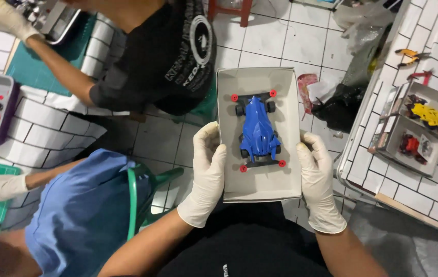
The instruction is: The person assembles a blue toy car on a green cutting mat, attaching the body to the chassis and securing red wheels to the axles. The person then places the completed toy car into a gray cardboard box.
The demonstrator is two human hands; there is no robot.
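- Both gloved hands grip a white cardboard box (258,187) mid-frame: left hand (207,172) wraps its left wall, right hand (318,179) its right wall.
- Blue toy race car (258,131) with red rollers lies flat inside.
- Right of frame, the tiled table (424,197) carries a box with a yellow car (430,115).

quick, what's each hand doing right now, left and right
Left hand: gloved, closed on the left edge of the white box with the blue toy race car inside.
Right hand: gloved, closed on the box's right edge.
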